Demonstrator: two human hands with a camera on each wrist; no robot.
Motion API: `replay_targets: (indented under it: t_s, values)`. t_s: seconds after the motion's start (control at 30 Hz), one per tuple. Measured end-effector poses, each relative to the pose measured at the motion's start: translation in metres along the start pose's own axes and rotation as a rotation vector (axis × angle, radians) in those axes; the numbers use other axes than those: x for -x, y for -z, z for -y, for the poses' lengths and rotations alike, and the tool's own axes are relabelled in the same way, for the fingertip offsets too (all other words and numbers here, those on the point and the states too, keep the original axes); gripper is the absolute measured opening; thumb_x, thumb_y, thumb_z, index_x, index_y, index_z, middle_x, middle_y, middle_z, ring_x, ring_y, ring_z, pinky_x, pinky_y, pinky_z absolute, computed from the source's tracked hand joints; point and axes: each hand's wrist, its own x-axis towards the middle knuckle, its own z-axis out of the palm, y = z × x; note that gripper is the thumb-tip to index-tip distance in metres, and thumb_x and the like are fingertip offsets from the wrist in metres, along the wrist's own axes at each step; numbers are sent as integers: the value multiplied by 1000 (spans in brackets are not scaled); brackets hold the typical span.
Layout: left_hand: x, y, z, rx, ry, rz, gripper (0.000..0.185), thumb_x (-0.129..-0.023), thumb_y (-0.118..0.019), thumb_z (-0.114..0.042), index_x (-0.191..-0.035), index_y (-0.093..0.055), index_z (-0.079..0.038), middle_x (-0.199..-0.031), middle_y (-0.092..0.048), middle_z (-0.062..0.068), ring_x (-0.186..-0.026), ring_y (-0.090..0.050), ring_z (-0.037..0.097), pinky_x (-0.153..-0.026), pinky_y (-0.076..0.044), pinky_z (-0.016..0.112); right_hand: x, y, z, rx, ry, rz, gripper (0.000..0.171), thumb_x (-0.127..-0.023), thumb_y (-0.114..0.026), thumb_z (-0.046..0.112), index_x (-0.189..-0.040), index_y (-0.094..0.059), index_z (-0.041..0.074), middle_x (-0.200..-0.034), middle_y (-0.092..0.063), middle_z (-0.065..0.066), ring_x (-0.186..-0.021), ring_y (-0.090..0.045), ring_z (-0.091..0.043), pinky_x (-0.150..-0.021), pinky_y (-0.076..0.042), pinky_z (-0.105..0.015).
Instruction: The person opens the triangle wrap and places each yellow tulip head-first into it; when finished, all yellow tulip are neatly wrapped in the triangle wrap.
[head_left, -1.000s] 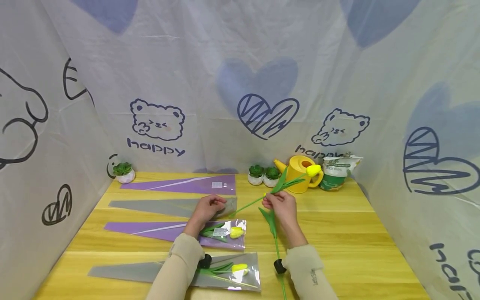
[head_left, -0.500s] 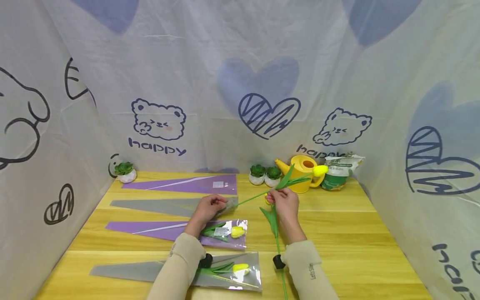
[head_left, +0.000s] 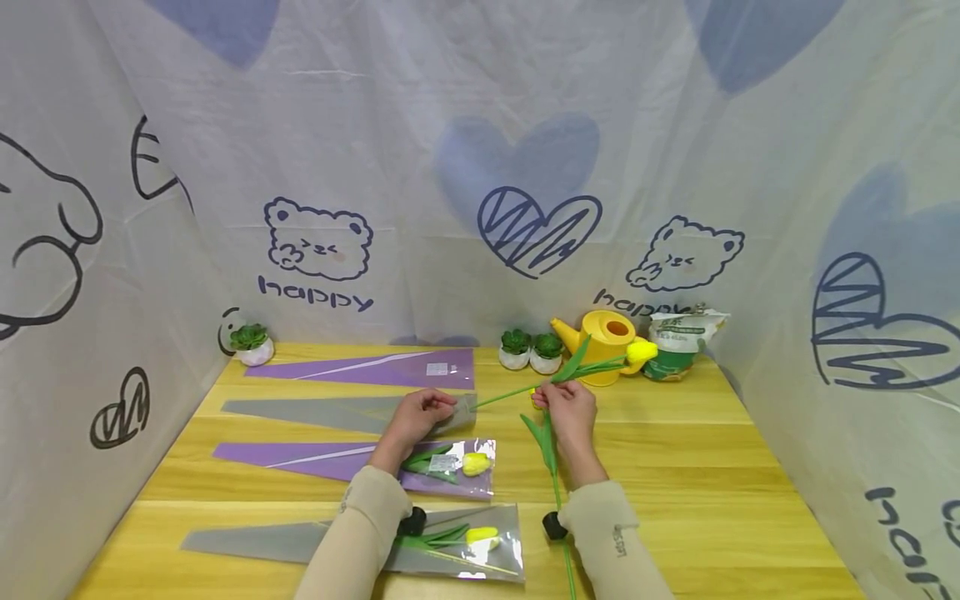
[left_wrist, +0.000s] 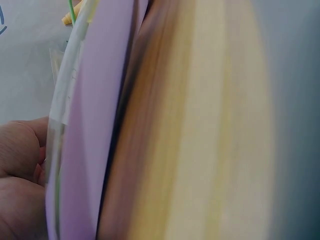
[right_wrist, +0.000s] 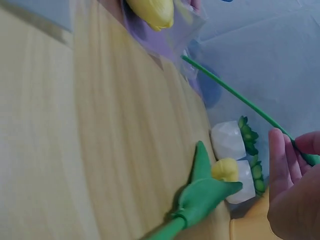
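My right hand [head_left: 570,408] pinches the light, bendy tulip [head_left: 585,368] mid-stem, bloom toward two o'clock, while my left hand [head_left: 422,414] grips the flimsy, slippery grey sleeve [head_left: 330,412] on the counter [head_left: 675,467] by its mouth edge.

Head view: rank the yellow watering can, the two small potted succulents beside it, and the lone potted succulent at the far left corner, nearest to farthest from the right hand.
From the right hand:
1. Two small potted succulents, just behind it, slightly left.
2. Yellow watering can, behind it to the right; only a little farther, nearly a tie.
3. Lone potted succulent, far left back corner, clearly farthest.
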Motion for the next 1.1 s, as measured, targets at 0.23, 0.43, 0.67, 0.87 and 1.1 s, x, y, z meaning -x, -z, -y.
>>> replay_targets:
  t_s: [0.23,0.43,0.67,0.87,1.1]
  values:
    - [0,0,0,-3,16,9,16,-94,-72,1,-108,-74,6,-91,-70,8,-78,-58,10,-72,-49,21,4,-2,-7,-13,-45,47,16,-98,-67,4,-104,-68,-11,-85,-77,-15,-71,-75,-13,-72,-63,-28]
    - [-1,0,0,-13,6,3,15,-93,-72,0,-107,-74,5,-93,-71,12,-79,-59,11,-73,-50,22,5,-2,-10,3,-56,60,24,-98,-68,6,-113,-68,-12,-92,-77,-19,-74,-76,-12,-79,-63,-35]
    - [-1,0,2,-8,1,6,15,-93,-73,0,-107,-74,5,-95,-71,15,-80,-60,14,-73,-50,24,5,-5,-11,-5,-66,75,25,-99,-67,6,-115,-67,-13,-90,-78,-17,-74,-76,-12,-79,-63,-34]
    - [-1,2,1,-4,12,8,15,-93,-73,0,-107,-74,4,-89,-70,6,-77,-58,11,-71,-49,21,7,-9,-11,-31,-74,94,23,-98,-68,4,-114,-66,-13,-90,-78,-18,-73,-76,-12,-77,-63,-32]
    - [-1,1,1,-9,13,4,19,-94,-72,1,-111,-72,8,-95,-70,16,-78,-57,12,-72,-49,24,11,-14,-10,-34,-54,104,19,-97,-69,2,-110,-68,-12,-91,-77,-21,-74,-75,-13,-73,-62,-27]
